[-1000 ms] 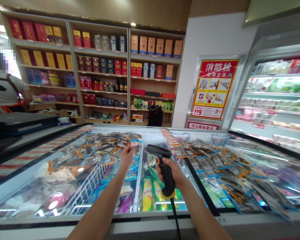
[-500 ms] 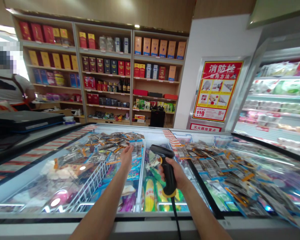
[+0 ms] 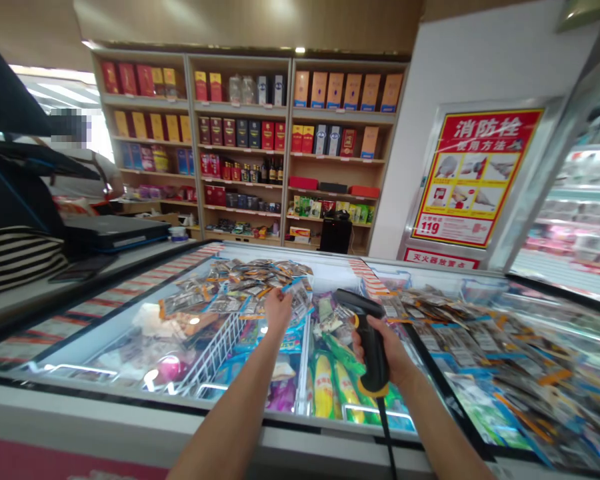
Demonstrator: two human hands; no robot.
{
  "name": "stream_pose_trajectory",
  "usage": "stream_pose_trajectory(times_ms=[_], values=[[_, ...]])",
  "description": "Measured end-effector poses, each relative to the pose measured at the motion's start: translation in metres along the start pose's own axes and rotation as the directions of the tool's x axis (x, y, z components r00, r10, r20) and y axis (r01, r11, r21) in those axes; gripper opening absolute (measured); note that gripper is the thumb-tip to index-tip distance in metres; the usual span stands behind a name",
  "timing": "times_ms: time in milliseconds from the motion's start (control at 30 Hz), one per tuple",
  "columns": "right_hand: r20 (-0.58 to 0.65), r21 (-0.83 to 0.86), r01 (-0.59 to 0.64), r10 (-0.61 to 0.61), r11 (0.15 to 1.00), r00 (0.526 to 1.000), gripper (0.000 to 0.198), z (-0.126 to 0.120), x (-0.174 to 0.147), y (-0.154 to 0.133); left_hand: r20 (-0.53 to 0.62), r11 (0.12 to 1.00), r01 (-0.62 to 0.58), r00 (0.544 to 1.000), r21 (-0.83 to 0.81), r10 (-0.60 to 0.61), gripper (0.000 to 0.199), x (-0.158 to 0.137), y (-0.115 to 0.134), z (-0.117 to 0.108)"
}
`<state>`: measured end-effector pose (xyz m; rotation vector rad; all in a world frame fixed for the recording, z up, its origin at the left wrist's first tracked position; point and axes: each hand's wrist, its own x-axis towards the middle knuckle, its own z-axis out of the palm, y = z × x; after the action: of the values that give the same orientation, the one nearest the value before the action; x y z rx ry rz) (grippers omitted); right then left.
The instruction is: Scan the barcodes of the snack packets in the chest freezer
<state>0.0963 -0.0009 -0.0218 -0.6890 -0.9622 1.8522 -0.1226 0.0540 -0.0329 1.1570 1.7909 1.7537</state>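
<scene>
My right hand (image 3: 394, 350) is wrapped round the grip of a black and yellow barcode scanner (image 3: 374, 347), whose head points left and away from me. A dark cable runs down from its handle. My left hand (image 3: 279, 308) pinches the blue top edge of a clear snack packet (image 3: 300, 301), which hangs tilted to the right of the fingers. Just behind and left of that hand, a heap of similar packets (image 3: 253, 275) with orange and blue edges lies on the freezer's glass top. The scanner is right of the packet and apart from it.
Below the glass, the chest freezer (image 3: 303, 373) holds a white wire basket (image 3: 215, 353) and yellow corn packs (image 3: 323, 387). More packets (image 3: 510, 360) are spread at the right. Shelves of boxes (image 3: 240, 133) stand behind; a person (image 3: 87, 163) is at the far left.
The view has turned left, so everything sits further right. The packet in my left hand has tilted from roughly level to slanted. My right hand still holds the scanner.
</scene>
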Motion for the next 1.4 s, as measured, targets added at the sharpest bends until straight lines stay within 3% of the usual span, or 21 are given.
stream_pose_trajectory(times_ms=[133,233,367,533,700,800,1100,1400], values=[[0.014,-0.007,-0.016,0.017,1.0,1.0,0.022,-0.002,-0.001,0.001,0.119,0.988,0.139,0.984,-0.059,-0.131,0.01,-0.005,-0.001,0.002],[0.014,-0.022,-0.02,0.02,1.0,1.0,0.021,-0.003,-0.001,0.001,0.223,0.95,0.273,0.946,-0.148,-0.237,0.003,-0.009,-0.003,0.007],[0.001,-0.037,-0.024,0.024,0.999,1.0,0.02,-0.003,-0.001,0.0,0.335,0.844,0.45,0.875,-0.291,-0.351,0.02,-0.012,-0.004,0.011],[0.036,-0.009,-0.022,0.022,1.0,0.999,0.021,0.0,-0.002,-0.001,0.377,0.714,0.544,0.834,-0.44,-0.404,0.016,-0.016,-0.002,0.013],[0.035,-0.007,-0.042,0.042,0.999,0.998,0.022,0.002,-0.003,0.001,0.399,0.638,0.562,0.826,-0.526,-0.399,0.004,-0.023,0.0,0.021],[0.003,-0.012,-0.072,0.072,0.997,0.997,0.023,0.004,-0.003,0.002,0.402,0.624,0.542,0.839,-0.562,-0.367,0.006,-0.025,-0.001,0.025],[-0.033,-0.029,-0.115,0.115,0.993,0.993,0.025,0.01,-0.002,0.0,0.403,0.642,0.5,0.862,-0.581,-0.307,0.006,-0.023,-0.001,0.026],[0.059,0.003,-0.091,0.091,0.996,0.994,0.026,0.01,-0.004,0.001,0.372,0.666,0.464,0.882,-0.583,-0.29,0.004,-0.023,0.0,0.027]])
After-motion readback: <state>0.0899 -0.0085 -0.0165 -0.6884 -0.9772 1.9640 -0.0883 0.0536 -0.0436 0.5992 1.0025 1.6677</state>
